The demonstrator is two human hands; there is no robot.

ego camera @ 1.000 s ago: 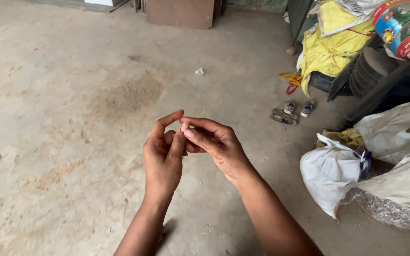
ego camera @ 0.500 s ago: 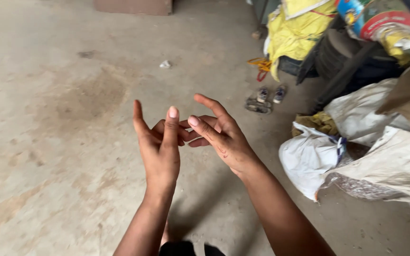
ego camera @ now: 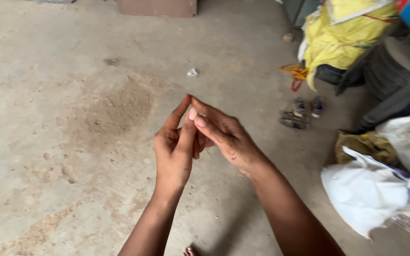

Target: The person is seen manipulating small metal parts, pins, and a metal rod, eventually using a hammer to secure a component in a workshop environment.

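The left hand (ego camera: 174, 151) is held upright with the palm turned inward and the fingers loosely extended, and the fingertips of the right hand (ego camera: 224, 135) are pressed against its raised fingers, so that the two are touching at the tips; whether anything small is pinched between them cannot be told, since nothing is seen there (the contact point is slightly blurred). The step in hand is judged to be a rubbing or picking at the left fingers, and a fine, light pinch at the fingertips would be called for in any next move. Taking the joined hands as the landmark, a bare concrete floor (ego camera: 48, 95) is seen beneath and all around them, with a sandy patch (ego camera: 119, 104) beyond them to the left and a scrap of white paper (ego camera: 192, 72) farther beyond. To the right a pair of small sandals (ego camera: 301, 113) is lying, with a white sack (ego camera: 366, 189) nearer and a yellow bag (ego camera: 338, 38) farther off.
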